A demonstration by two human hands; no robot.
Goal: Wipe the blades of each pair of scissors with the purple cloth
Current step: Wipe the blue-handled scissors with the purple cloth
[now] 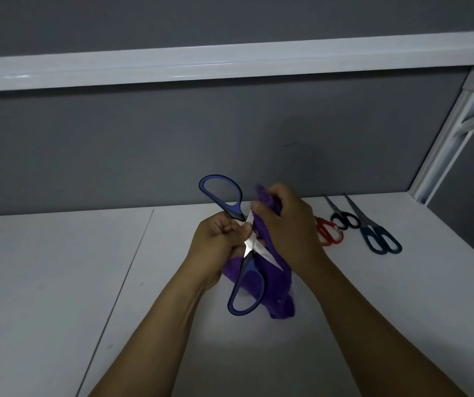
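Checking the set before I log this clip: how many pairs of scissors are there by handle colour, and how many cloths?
blue-handled scissors: 1
red-handled scissors: 1
black-handled scissors: 1
teal-handled scissors: 1
purple cloth: 1
Total: 5

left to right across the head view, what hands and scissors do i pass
left hand gripping the open blue-handled scissors → right hand holding the purple cloth → red-handled scissors → small black-handled scissors → teal-handled scissors
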